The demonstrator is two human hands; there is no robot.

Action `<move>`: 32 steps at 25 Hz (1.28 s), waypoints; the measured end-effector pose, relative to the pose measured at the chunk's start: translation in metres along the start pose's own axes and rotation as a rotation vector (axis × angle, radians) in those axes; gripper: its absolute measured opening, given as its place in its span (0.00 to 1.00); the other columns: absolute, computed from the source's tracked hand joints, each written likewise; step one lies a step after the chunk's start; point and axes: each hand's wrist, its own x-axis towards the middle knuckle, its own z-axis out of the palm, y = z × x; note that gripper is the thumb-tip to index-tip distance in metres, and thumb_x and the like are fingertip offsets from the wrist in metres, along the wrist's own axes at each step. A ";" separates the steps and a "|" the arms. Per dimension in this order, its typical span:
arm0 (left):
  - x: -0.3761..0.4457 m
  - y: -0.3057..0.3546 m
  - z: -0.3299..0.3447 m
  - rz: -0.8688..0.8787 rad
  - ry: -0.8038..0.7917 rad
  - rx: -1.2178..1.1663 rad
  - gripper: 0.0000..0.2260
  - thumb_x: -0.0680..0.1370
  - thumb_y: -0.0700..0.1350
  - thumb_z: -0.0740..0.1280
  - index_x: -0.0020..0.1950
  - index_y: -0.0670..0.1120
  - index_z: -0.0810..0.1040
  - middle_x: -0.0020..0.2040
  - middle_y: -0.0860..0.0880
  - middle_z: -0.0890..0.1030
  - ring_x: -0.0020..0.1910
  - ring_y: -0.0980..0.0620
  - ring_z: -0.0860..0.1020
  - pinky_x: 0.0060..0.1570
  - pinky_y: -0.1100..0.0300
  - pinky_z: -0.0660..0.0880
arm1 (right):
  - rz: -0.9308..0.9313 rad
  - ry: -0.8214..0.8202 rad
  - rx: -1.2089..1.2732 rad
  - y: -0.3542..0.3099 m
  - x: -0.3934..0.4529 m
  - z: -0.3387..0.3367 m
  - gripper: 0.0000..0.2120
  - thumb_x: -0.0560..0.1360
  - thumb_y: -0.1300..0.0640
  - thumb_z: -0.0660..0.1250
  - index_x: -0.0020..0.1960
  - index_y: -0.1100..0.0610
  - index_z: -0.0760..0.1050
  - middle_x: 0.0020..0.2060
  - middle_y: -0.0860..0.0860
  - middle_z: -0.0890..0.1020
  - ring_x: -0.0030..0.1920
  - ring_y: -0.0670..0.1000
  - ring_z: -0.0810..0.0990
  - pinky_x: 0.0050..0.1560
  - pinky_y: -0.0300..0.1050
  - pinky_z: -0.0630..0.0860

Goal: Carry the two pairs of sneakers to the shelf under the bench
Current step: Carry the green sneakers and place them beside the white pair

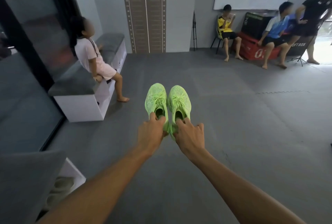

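The left hand (pixel 151 131) and right hand (pixel 188 134) each pinch a heel collar of the neon-green knit sneakers (pixel 168 103). They look light and floppy, so the firmer heel rim is probably the best hold.

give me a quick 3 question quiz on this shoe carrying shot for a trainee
1. True or false: each hand holds one green sneaker.
2. Where do the fingers grip the sneakers? A) by the toes B) at the heel openings C) by the laces
3. Fill in: the bench with the grey cushion stands to the person's ____.

Key
1. True: the left hand holds the left green sneaker, and the right hand holds the right green sneaker.
2. B: the fingers hook into the heel openings, toes pointing away.
3. Left: the bench stands along the dark glass wall, with a child seated on it.
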 end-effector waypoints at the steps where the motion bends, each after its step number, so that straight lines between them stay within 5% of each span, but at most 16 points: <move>1: 0.036 -0.006 0.008 0.003 0.001 -0.007 0.16 0.75 0.55 0.70 0.55 0.49 0.71 0.53 0.45 0.71 0.37 0.40 0.78 0.34 0.52 0.72 | -0.009 -0.005 0.001 0.006 0.037 0.012 0.06 0.73 0.56 0.67 0.48 0.51 0.71 0.44 0.50 0.76 0.29 0.56 0.69 0.41 0.49 0.62; 8: 0.295 -0.058 0.076 -0.089 -0.027 0.011 0.16 0.74 0.57 0.70 0.54 0.50 0.71 0.52 0.45 0.72 0.37 0.40 0.78 0.35 0.52 0.73 | -0.064 -0.037 0.066 0.044 0.302 0.103 0.07 0.73 0.55 0.67 0.49 0.50 0.72 0.47 0.49 0.76 0.34 0.55 0.75 0.42 0.50 0.63; 16: 0.587 -0.149 0.136 -0.156 -0.036 -0.021 0.17 0.74 0.56 0.70 0.53 0.49 0.70 0.52 0.45 0.71 0.38 0.41 0.78 0.36 0.50 0.76 | -0.128 -0.031 0.072 0.054 0.608 0.189 0.08 0.70 0.57 0.70 0.42 0.51 0.70 0.40 0.49 0.75 0.26 0.54 0.65 0.38 0.49 0.60; 23: 0.855 -0.224 0.165 -0.076 -0.021 -0.010 0.16 0.75 0.56 0.69 0.53 0.48 0.69 0.52 0.46 0.69 0.36 0.41 0.77 0.32 0.54 0.68 | -0.029 0.007 0.089 0.063 0.873 0.245 0.09 0.72 0.58 0.67 0.40 0.51 0.67 0.39 0.49 0.73 0.25 0.52 0.61 0.38 0.49 0.60; 32: 1.179 -0.297 0.235 -0.153 -0.009 0.024 0.15 0.75 0.51 0.70 0.52 0.49 0.67 0.51 0.46 0.66 0.33 0.44 0.75 0.32 0.53 0.74 | -0.060 0.011 0.114 0.100 1.203 0.340 0.05 0.72 0.56 0.68 0.44 0.51 0.72 0.47 0.50 0.72 0.31 0.53 0.69 0.40 0.49 0.66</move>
